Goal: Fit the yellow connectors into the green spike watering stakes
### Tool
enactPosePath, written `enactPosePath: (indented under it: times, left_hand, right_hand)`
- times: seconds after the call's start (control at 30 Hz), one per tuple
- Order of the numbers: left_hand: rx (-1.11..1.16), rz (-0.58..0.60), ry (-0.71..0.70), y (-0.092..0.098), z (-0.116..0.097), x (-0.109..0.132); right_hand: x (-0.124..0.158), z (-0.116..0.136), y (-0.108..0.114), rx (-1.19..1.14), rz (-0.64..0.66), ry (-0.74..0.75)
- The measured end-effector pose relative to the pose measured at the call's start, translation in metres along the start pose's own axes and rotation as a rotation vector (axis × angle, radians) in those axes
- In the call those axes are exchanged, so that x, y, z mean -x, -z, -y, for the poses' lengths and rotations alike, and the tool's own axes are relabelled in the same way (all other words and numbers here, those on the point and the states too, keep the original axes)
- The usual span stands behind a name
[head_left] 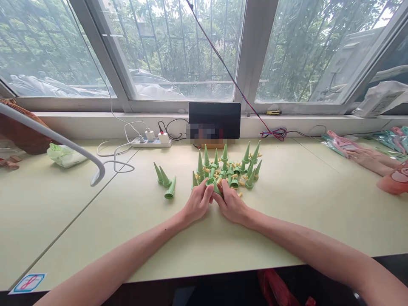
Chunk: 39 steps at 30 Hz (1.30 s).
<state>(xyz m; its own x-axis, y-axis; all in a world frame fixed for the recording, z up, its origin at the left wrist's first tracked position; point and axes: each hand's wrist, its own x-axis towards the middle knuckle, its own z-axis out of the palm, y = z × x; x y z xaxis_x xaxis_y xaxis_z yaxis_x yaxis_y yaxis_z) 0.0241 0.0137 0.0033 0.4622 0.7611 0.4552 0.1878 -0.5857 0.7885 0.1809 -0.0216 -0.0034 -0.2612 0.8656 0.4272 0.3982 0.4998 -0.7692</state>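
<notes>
My left hand (198, 201) is closed around a green plastic watering spike (210, 182), its round open end facing up. My right hand (232, 205) meets it, fingers closed on a green cone-shaped piece (218, 189); whether this is part of the same spike or a second one, I cannot tell. Just beyond both hands stands a cluster of green spikes (250, 180), many upright, with small yellow valve pieces (241, 183) on or among them. Left of my hands is a smaller group: two upright spikes (165, 176) and one tipped spike (170, 189).
A dark screen (214, 119) stands behind the cluster. A power strip (153, 142) with plugs and cables lies back left; a grey curved bar (63, 131) crosses the left side. At right, another person's arm (369, 160) reaches toward pink items (341, 143).
</notes>
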Motion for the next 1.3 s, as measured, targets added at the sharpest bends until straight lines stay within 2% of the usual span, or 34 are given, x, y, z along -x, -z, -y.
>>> enactPosePath:
  times: [0.57,0.8,1.0,1.3]
  left_hand:
    - [-0.135,-0.016,-0.093,0.001,0.004,0.002]
    - [-0.244,-0.076,-0.195,0.000,0.009,0.003]
    - [-0.304,-0.104,-0.211,0.000,0.012,0.003]
    - [-0.279,-0.045,-0.257,0.002,0.006,0.003]
  right_hand:
    - [0.001,0.003,-0.001,0.071,-0.047,-0.026]
    - [0.002,0.002,-0.002,0.154,-0.083,-0.028]
    - [0.002,0.002,-0.003,0.201,-0.138,0.019]
    - [0.005,-0.004,-0.005,0.242,-0.185,0.066]
